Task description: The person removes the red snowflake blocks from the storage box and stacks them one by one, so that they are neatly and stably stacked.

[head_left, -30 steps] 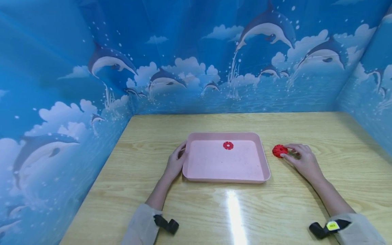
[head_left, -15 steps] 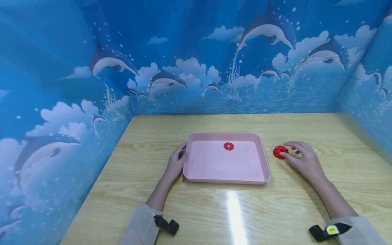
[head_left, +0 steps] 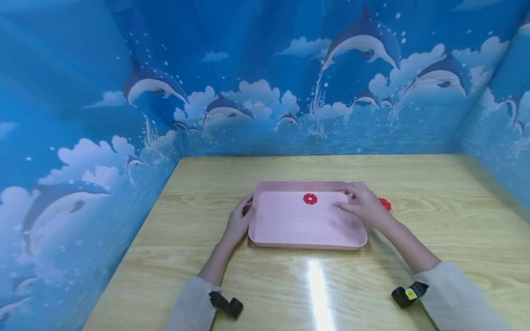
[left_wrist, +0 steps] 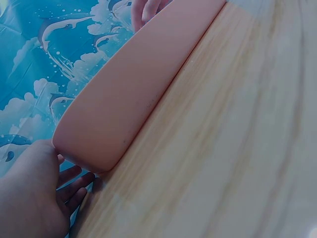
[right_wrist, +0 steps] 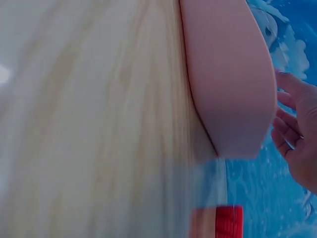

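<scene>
A pink tray [head_left: 285,225] lies on the table, with one red notched plastic disc [head_left: 310,199] flat inside near its far side. My left hand [head_left: 239,220] holds the tray's left end, thumb at the rim and fingers against the outer wall. Over the tray's right part hovers my right hand [head_left: 362,204], its thumb and fingers apart with nothing between them. Just right of the tray stands a stack of red notched discs [head_left: 385,204], partly hidden behind the right hand. The right wrist view shows this red stack [right_wrist: 229,222] with ridged sides.
The wood-grain table [head_left: 207,184] is backed and flanked by a blue curtain [head_left: 256,115] printed with dolphins. A bright light reflection crosses the tabletop in front of the tray.
My right hand has let go of the red disc stack and moved left over the tray. The stack stays on the table. My left hand has kept its place.
</scene>
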